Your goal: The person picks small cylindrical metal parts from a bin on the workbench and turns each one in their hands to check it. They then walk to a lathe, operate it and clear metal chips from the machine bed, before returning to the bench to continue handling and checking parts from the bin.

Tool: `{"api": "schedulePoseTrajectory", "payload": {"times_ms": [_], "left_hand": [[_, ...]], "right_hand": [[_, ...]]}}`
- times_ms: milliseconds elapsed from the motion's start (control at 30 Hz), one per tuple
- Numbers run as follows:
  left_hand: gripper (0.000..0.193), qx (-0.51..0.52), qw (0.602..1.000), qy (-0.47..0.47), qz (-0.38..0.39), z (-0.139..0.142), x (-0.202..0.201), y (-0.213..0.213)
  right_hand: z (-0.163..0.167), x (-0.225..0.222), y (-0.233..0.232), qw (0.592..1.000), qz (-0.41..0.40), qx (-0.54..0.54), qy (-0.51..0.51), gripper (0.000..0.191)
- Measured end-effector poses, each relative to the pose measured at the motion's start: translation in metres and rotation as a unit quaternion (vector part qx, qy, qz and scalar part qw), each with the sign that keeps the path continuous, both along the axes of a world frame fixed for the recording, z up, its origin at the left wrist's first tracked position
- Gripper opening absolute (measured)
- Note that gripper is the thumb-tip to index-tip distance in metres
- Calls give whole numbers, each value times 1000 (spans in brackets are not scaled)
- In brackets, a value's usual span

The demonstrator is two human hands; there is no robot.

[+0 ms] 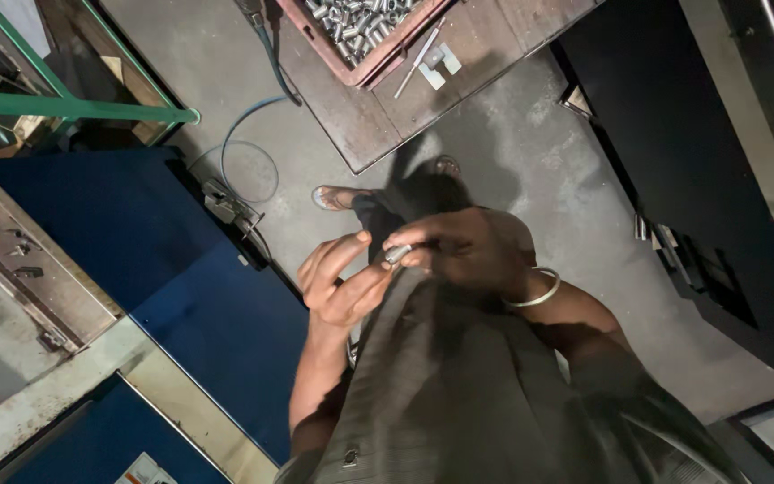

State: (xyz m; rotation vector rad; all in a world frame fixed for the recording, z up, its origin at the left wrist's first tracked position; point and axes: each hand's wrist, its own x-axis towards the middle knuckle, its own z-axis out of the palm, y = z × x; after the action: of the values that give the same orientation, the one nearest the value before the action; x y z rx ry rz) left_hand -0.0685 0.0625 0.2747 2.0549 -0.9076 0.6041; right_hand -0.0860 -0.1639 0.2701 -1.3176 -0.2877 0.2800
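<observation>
Metal, small and shiny, the part (397, 254) sits pinched in the fingertips of the right hand (463, 251), in front of the person's chest. The left hand (344, 278) is half open, fingers loosely curled, its fingertips touching the part. A silver bangle (539, 291) rings the right wrist. Above, a crate (365, 67) of metal pieces rests on a table (378, 125)

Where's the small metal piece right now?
In the head view, centre frame: the small metal piece is pinched in the right hand fingertips, touching the left hand, above the floor.
</observation>
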Motion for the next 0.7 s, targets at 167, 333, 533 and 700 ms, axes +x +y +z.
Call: {"api": "schedulePoseTrajectory", "payload": {"times_ms": [167, 333, 533, 700], "left_hand": [[27, 8, 1000, 5, -7, -4, 4, -2], [27, 21, 1000, 2, -9, -6, 3, -3], [27, 19, 1000, -6, 0, -9, 0, -3], [26, 5, 1000, -10, -5, -9, 8, -3]], "right_hand": [[1, 2, -4, 995, -1, -99, -18, 21], [-2, 3, -5, 997, 7, -77, -4, 23], [-2, 5, -7, 998, 11, -64, -22, 21], [3, 10, -10, 997, 8, -70, -25, 22]]}}
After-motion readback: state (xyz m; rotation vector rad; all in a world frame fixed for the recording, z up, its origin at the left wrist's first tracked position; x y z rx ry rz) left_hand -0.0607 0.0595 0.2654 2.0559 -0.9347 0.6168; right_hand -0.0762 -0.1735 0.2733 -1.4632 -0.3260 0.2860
